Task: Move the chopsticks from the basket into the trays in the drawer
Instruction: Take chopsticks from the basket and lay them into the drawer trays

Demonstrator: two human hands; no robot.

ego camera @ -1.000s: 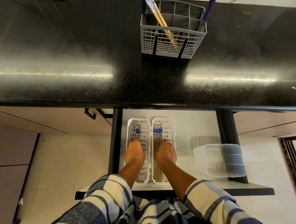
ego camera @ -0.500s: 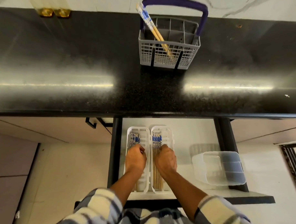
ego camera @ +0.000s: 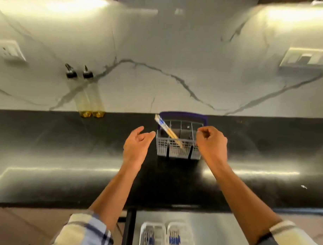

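A grey wire basket with a purple handle stands on the black counter near the wall. Wooden chopsticks with blue-patterned tops lean out of its left side. My left hand hovers just left of the basket, fingers relaxed and empty. My right hand is at the basket's right rim, fingers loosely curled, holding nothing that I can see. Two white trays with chopsticks lie in the open drawer at the bottom edge.
Two oil bottles stand against the marble wall at the back left. The black counter stretches wide on both sides. Wall sockets sit at the far left and far right.
Both hands left the trays in the drawer and rose to the basket on the counter. The view tilted up, so most of the drawer dropped out of sight.
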